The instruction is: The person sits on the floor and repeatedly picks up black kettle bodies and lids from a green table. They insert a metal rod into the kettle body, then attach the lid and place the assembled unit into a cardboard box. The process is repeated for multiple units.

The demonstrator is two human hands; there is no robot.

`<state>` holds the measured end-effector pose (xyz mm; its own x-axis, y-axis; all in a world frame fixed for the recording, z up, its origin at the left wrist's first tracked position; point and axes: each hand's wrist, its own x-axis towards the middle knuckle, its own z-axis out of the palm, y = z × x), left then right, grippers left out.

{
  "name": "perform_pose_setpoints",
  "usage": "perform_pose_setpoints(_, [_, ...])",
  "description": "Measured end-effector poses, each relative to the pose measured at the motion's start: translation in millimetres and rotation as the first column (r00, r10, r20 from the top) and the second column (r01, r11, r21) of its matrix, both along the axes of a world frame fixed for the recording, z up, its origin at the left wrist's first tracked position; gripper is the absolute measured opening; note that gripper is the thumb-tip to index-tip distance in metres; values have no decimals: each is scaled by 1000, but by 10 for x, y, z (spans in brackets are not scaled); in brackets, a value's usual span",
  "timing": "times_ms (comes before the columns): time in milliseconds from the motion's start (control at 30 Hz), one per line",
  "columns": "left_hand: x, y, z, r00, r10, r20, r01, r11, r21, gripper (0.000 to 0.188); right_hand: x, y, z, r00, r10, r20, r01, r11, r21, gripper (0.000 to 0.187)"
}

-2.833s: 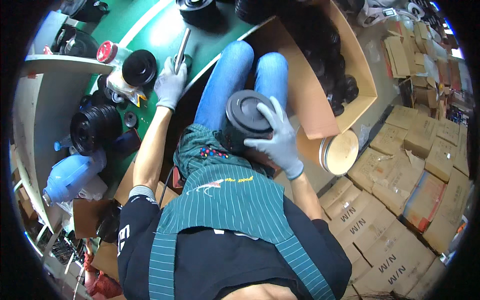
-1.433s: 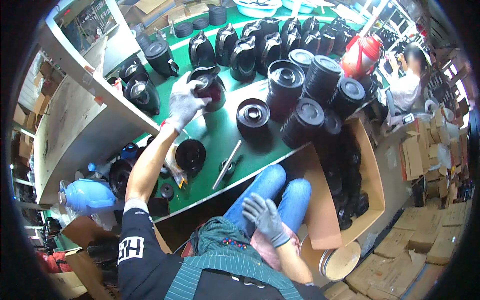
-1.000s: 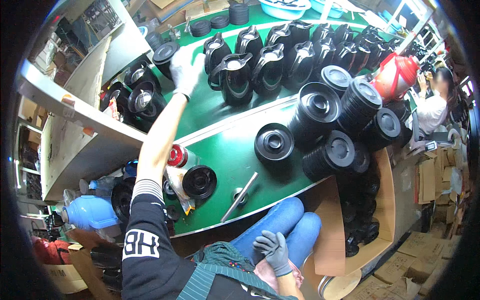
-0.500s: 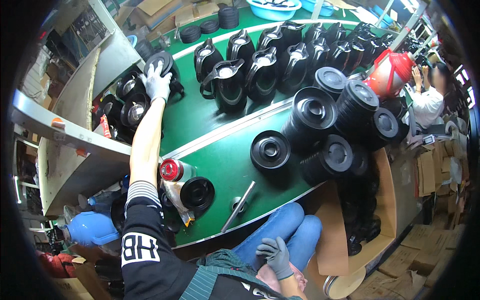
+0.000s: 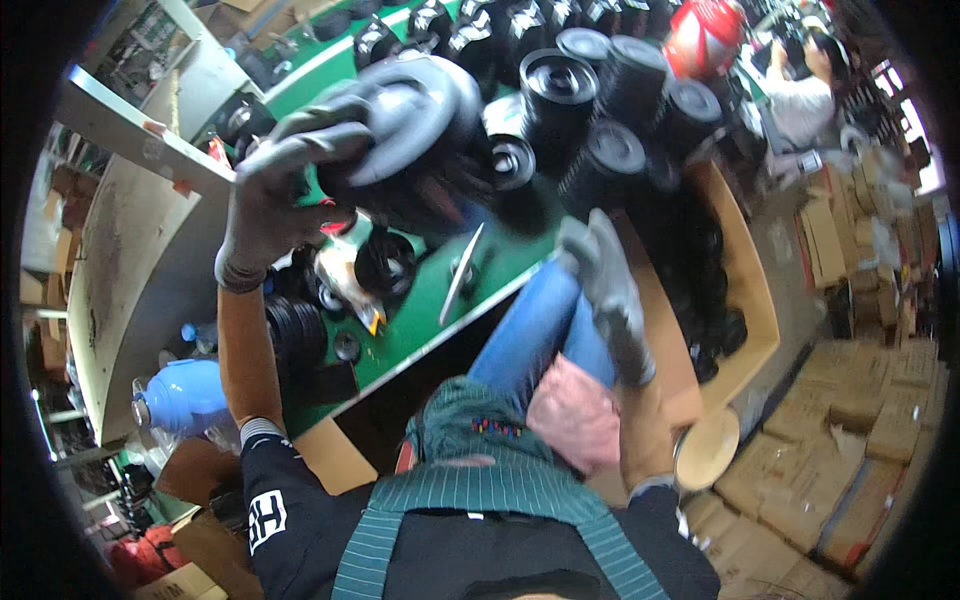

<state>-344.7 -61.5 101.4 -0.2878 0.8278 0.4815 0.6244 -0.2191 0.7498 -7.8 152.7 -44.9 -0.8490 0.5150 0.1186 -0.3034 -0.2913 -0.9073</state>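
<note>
My left hand (image 5: 285, 175), in a grey glove, is closed on a black jug (image 5: 420, 120) held up above the near part of the green table. Its round, disc-shaped end faces up toward me, and motion blurs its outline. My gloved right hand (image 5: 605, 270) hovers over my knees with its fingers stretched out and nothing in it. Below the held jug lie a silver rod (image 5: 462, 275), a black round lid-like part (image 5: 385, 263) and a small foil packet (image 5: 345, 275).
Stacks of black round parts (image 5: 610, 150) stand at the table's right side, with black jugs (image 5: 470, 45) in rows behind. An open cardboard box (image 5: 755, 290) with black pieces is on my right. A metal frame bar (image 5: 150, 130) crosses at left, above a blue jug (image 5: 185, 392).
My left hand has brought the black jug from the far left of the table toward me. My right hand has risen off my lap and its fingers have straightened. The view has shifted.
</note>
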Motion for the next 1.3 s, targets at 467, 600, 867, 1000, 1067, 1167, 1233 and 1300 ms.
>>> perform_pose_setpoints(467, [1463, 427, -3039, 730, 298, -615, -648, 588, -485, 80, 1491, -1364, -626, 660, -748, 65, 386, 412, 825, 136])
perform_pose_setpoints(600, [1341, 418, -3227, 743, 391, -542, -652, 603, -459, 55, 1327, -1624, -1145, 554, -832, 44, 400, 312, 861, 141])
perform_pose_setpoints(867, [2173, 657, -1423, 823, -275, 497, 522, 711, -471, 57, 1472, -1575, -1106, 651, -723, 230, 338, 547, 766, 129])
perform_pose_setpoints(1000, [2414, 869, -1180, 845, -535, 24, 413, 623, -665, 64, 1549, -1247, -1017, 713, -645, 275, 635, 760, 137, 94])
perform_pose_setpoints(1067, [2495, 795, -1095, 837, -528, -144, 302, 665, -683, 65, 1531, -870, -938, 766, -555, 326, 606, 791, -77, 78])
perform_pose_setpoints(1167, [2630, 670, -1075, 832, -470, -294, 182, 733, -656, 66, 1228, -298, -787, 927, -374, 24, 337, 806, -487, 65])
perform_pose_setpoints(1233, [2801, 659, -1079, 816, -438, -378, 138, 781, -609, 67, 1077, 9, -1063, 959, -135, -248, -31, 823, -567, 59])
perform_pose_setpoints(1300, [3041, 667, -1058, 811, -356, -465, 10, 803, -596, 75, 985, 74, -1177, 971, -69, -228, -88, 787, -611, 56])
